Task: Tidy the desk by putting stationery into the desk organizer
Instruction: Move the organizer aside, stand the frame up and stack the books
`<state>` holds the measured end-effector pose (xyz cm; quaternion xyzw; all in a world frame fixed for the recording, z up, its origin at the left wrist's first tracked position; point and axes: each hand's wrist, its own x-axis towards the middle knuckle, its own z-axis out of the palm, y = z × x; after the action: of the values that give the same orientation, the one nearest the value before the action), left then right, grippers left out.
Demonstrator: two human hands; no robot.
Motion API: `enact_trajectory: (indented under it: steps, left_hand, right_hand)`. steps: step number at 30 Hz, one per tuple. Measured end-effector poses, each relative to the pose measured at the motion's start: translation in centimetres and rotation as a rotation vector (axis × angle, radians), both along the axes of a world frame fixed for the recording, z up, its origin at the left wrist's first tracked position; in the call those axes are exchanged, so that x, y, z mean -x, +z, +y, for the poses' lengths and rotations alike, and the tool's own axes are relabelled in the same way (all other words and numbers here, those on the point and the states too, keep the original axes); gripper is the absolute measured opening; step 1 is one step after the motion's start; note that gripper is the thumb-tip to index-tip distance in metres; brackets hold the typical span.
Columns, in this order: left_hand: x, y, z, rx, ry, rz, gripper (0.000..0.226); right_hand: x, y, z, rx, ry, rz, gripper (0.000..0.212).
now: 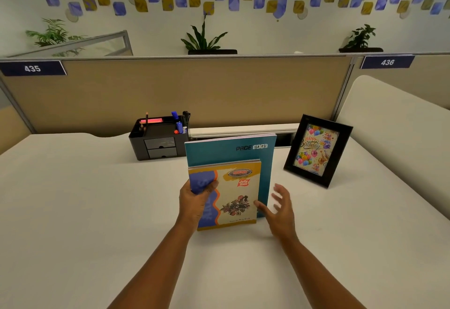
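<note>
My left hand [198, 193] grips two notebooks near the middle of the frame, thumb curled over the front cover and fingers hidden behind. The front one is a smaller yellow exercise notebook [233, 196] with a blue wavy band down its left side; behind it is a larger teal notebook [231, 152] printed "PAGE EDGE". Both are held roughly upright, covers facing me, long axes running up the frame and leaning slightly left at the top, spines on the left. I cannot tell whether their lower edges touch the white desk [85, 211].

My right hand [280, 207] is spread and holds nothing, fingers relaxed and apart, just to the right of the notebooks' lower right corner. Its fingertips [258, 204] lie close to the yellow cover's edge; whether they touch it I cannot tell.

The black desk organizer [158, 138] sits above and left of the notebooks, against the beige partition [170, 89]. It holds a pencil [146, 119] standing upright at its left, pink sticky notes [151, 121] lying flat on top, and blue and black markers [180, 123] standing at its right, with two small drawers in front.

A black picture frame [319, 150] with a birthday card leans upright at the right of the frame, well apart from the organizer.
</note>
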<state>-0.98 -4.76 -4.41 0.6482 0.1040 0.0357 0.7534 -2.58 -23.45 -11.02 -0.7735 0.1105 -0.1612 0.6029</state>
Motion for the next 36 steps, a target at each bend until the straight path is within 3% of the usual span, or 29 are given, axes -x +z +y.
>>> enact_trajectory:
  steps: [2, 5, 12, 19, 30, 36]
  left_hand:
    - [-0.1, 0.0, -0.2, 0.01, 0.0, 0.022, 0.04]
    - [-0.7, 0.1, -0.4, 0.014, -0.012, 0.071, 0.029]
    - [-4.0, 0.1, -0.3, -0.036, -0.033, 0.298, 0.047]
    - [-6.6, -1.9, 1.8, 0.033, -0.178, 0.346, 0.021]
    - [-9.5, -5.5, 3.8, -0.158, -0.1, 0.338, 0.033]
    - [-11.4, -5.1, 4.4, -0.501, -0.126, 0.324, 0.034]
  right_hand:
    - [0.2, 0.4, -0.3, -0.096, 0.23, 0.076, 0.037]
    - [0.4, 0.7, -0.2, -0.188, 0.284, 0.095, 0.021]
    - [-0.8, -0.1, 0.1, -0.303, 0.208, 0.191, 0.022]
    - [-4.6, -0.6, 0.2, -0.264, 0.147, 0.322, 0.022]
    - [-12.4, -0.8, 3.1, -0.154, 0.16, 0.464, 0.031]
    - [-14.5, -0.5, 3.5, 0.022, 0.154, 0.537, 0.036]
